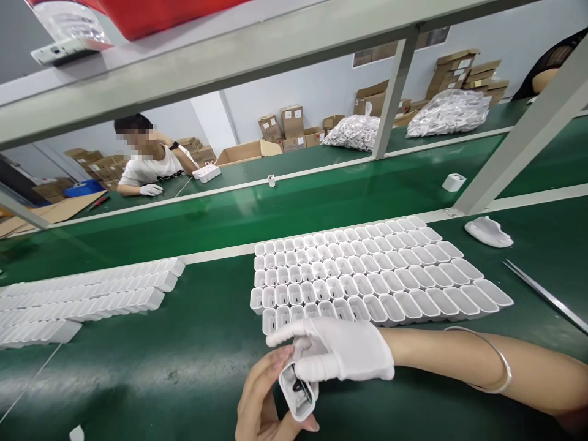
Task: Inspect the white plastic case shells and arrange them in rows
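Near the bottom middle, my bare left hand (261, 398) holds a small white open-topped housing (297, 407), tilted so its inside shows. A dark round part and a green edge are visible in it. My right hand (342, 352), in a white glove, has its thumb and fingers around the upper right side of the same housing. Just beyond my hands stand rows of white open housings (395, 278) on the green table (206, 343); several on the left side have small dark parts inside.
More white housings (114, 288) stand at the left. Tweezers (546, 294) and a white glove (488, 232) lie at the right. A metal frame post (519, 116) rises by the green conveyor (321, 196). A person (156, 159) sits across it.
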A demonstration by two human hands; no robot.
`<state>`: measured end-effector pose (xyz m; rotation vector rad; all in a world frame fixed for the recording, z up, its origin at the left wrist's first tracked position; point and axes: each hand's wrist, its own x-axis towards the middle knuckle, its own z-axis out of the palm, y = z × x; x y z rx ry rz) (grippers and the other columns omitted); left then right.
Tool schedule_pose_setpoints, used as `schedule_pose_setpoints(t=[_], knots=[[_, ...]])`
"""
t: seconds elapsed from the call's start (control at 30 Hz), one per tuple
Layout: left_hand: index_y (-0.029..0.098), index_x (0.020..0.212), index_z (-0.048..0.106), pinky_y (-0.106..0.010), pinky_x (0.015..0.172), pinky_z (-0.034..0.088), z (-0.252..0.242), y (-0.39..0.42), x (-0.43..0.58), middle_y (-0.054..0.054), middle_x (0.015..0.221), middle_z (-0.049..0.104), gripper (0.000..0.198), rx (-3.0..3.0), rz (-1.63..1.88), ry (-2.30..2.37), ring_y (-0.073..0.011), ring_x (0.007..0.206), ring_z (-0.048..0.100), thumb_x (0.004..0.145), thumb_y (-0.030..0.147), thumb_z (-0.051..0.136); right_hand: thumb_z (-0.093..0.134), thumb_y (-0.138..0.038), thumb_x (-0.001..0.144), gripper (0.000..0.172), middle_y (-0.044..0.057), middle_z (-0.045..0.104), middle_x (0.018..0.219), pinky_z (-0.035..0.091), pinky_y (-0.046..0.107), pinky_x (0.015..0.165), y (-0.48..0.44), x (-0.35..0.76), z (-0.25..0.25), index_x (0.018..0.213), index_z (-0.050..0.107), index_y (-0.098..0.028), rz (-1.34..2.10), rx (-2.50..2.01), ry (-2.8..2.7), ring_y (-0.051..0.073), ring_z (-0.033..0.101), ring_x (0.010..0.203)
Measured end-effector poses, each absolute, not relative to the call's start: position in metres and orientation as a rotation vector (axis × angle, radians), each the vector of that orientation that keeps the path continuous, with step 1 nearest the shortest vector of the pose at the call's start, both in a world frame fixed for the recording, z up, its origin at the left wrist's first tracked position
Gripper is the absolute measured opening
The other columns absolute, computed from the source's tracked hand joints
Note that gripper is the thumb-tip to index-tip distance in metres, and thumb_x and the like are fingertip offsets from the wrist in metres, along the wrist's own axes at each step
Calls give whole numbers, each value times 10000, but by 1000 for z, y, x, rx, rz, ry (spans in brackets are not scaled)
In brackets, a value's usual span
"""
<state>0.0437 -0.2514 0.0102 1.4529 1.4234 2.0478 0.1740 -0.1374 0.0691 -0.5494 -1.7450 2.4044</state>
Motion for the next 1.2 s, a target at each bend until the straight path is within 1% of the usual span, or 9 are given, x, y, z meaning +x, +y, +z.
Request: schedule_pose_setpoints(t=[0.17, 0.27, 0.43, 0.53, 0.7, 0.9, 0.97, 1.1, 1.2], knots=[[244, 1177, 744, -362, 915, 606, 9, -253, 42, -90, 1075, 754, 473, 1484, 2001, 1491, -268, 999, 723, 786, 502, 813, 892, -519, 652, 971, -27, 625, 773, 508, 331, 880, -138, 175, 85, 1435, 488, -111, 2410, -480, -1815, 139, 599, 756], [227, 1181, 737, -358, 882, 622, 8, -253, 42, -104, 1106, 735, 429, 1457, 2014, 1458, -271, 999, 724, 818, 444, 809, 868, -498, 691, 947, 18, 671, 870, 516, 336, 873, -136, 177, 86, 1463, 475, -113, 2326, -563, -1911, 168, 634, 827], [213, 1190, 738, -386, 872, 627, 8, -253, 41, -121, 1102, 724, 435, 1450, 2023, 1428, -291, 1004, 708, 824, 440, 803, 723, -454, 823, 652, 101, 710, 1072, 560, 350, 848, -137, 183, 90, 1383, 591, -148, 1920, -723, -2165, 213, 678, 906], [223, 1190, 742, -389, 847, 630, 7, -253, 41, -119, 1104, 721, 441, 1434, 2018, 1445, -294, 997, 705, 826, 467, 795, 700, -421, 824, 587, 101, 710, 1085, 561, 358, 860, -141, 184, 94, 1342, 624, -155, 1754, -739, -2220, 232, 684, 947], [231, 1196, 748, -397, 852, 624, 3, -252, 39, -116, 1094, 738, 417, 1476, 2001, 1495, -296, 999, 706, 846, 456, 778, 781, -407, 741, 784, 94, 698, 1135, 516, 397, 967, -145, 182, 94, 1430, 515, -144, 1847, -720, -2208, 259, 666, 1030], [251, 1204, 742, -382, 850, 624, 4, -253, 40, -100, 1120, 736, 434, 1475, 1977, 1526, -296, 1014, 710, 832, 469, 786, 724, -367, 773, 670, 56, 701, 937, 538, 361, 895, -147, 179, 84, 1359, 542, -99, 1865, -613, -2109, 209, 671, 873], [252, 1213, 737, -380, 863, 620, 4, -253, 40, -101, 1122, 735, 436, 1485, 1980, 1509, -293, 1022, 707, 839, 471, 778, 742, -386, 766, 707, 74, 706, 987, 526, 388, 931, -147, 179, 83, 1382, 536, -106, 1864, -640, -2125, 225, 674, 903], [237, 1178, 759, -359, 847, 622, 3, -254, 38, -115, 1103, 741, 360, 1523, 1957, 1548, -288, 1013, 712, 895, 456, 722, 885, -460, 612, 931, 138, 630, 1296, 478, 444, 1010, -148, 179, 80, 1430, 546, -173, 1713, -738, -2227, 336, 601, 1169], [234, 1168, 764, -374, 845, 624, 2, -253, 37, -117, 1089, 747, 390, 1532, 1945, 1563, -301, 1004, 717, 860, 473, 755, 853, -430, 670, 812, 101, 681, 1186, 496, 412, 971, -148, 178, 77, 1395, 581, -187, 1709, -705, -2191, 297, 636, 1096]])
